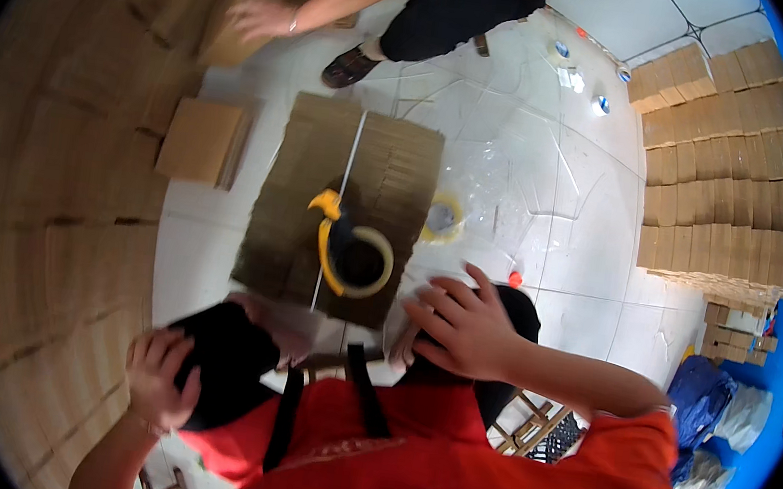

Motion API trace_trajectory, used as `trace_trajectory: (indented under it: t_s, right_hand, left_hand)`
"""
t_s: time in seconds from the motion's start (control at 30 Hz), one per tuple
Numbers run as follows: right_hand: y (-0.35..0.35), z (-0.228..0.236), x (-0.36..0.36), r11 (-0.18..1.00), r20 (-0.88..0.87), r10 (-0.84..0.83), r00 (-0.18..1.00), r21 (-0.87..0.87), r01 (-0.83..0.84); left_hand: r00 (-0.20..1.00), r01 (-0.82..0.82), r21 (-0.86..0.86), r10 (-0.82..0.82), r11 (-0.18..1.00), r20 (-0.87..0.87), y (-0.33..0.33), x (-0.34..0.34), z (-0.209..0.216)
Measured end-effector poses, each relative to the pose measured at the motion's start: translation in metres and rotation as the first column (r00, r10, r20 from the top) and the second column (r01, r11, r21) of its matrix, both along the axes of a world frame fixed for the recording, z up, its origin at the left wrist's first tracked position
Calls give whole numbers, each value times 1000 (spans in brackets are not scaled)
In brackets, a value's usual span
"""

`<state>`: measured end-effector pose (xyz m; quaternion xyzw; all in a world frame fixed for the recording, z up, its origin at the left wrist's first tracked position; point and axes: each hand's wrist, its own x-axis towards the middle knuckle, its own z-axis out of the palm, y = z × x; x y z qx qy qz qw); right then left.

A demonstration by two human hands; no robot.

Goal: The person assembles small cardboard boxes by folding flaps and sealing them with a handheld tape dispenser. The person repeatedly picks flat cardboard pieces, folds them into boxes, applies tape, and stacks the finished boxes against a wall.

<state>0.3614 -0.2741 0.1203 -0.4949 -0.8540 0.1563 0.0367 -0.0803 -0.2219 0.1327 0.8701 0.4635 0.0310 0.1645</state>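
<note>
My left hand (159, 377) rests on my left knee, its fingers lying loosely over the black cloth, holding nothing. With fingers spread, my right hand (461, 325) is at my right knee, also holding nothing; whether it touches the knee I cannot tell. Between my legs and farther out, a flattened brown cardboard sheet (310, 158) lies on the floor with a pale strip running along it. A yellow and dark tape dispenser (325, 237) sits on this sheet, carrying a wide roll of tape (384, 268).
Stacked cartons (70, 266) wall the left side; one separate carton (200, 141) stands beside the sheet. A co-worker's hand (261, 17) is at another carton (233, 24). Clear plastic film and a yellowish tape roll (443, 218) lie right of the sheet. More cartons (718, 175) are piled far right.
</note>
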Motion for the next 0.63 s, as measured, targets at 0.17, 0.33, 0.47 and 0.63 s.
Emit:
trace_trajectory:
  t_s: [0.17,0.33,0.47,0.63]
  right_hand:
    - [-23,-9,80,955,-201,16,979,-288,-74]
    - [-24,-8,113,958,-407,37,913,-244,-148]
    - [-47,8,119,954,-513,-57,856,-282,-106]
    - [-87,-4,89,960,-463,-218,859,-262,102]
  left_hand:
    - [980,178,-107,-187,978,-75,53,42,-2]
    - [969,213,-250,-237,945,-73,61,67,16]
    - [965,242,-414,-264,878,5,66,74,18]
    - [897,270,-350,-367,897,-248,44,110,23]
